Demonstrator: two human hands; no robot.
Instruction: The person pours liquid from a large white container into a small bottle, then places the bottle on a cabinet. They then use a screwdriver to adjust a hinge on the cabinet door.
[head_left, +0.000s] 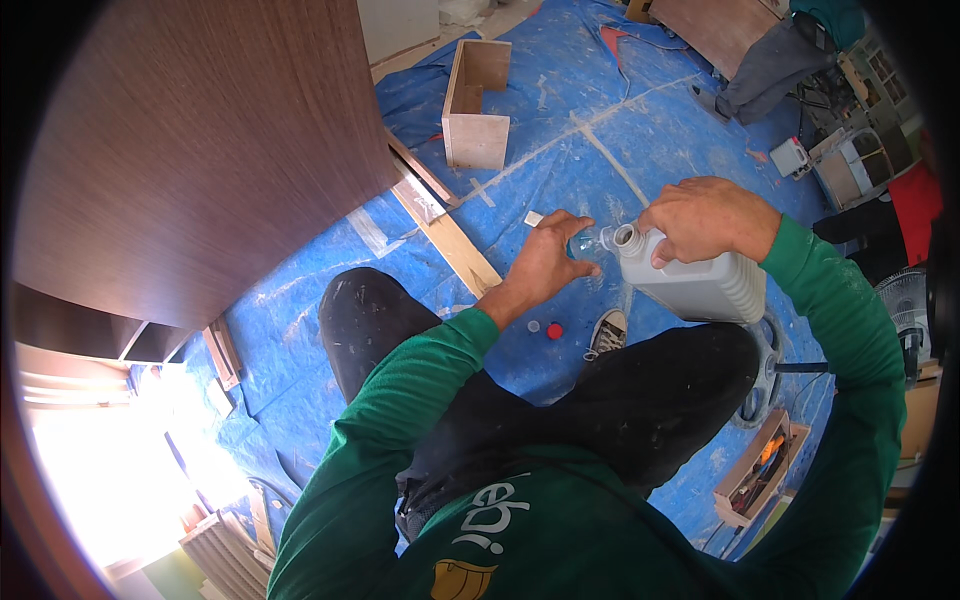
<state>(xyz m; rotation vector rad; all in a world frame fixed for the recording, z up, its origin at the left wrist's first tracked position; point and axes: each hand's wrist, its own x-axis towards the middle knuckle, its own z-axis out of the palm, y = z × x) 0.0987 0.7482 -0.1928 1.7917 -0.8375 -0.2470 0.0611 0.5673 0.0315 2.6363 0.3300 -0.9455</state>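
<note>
Your right hand [712, 222] grips a ribbed, pale plastic jug [695, 285], its long axis slanting, mouth pointing left toward the clear bottle [585, 244] your left hand [545, 262] clasps.

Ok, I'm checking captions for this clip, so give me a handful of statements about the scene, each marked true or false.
1. The right hand is gripping a grey jug. True.
2. A red cap lies on the blue sheet. True.
3. The left hand is empty. False: it holds a clear container.
4. The jug's mouth is covered by a lid. False: it is open.
5. A wooden tray at the lower right holds an orange thing. True.
</note>
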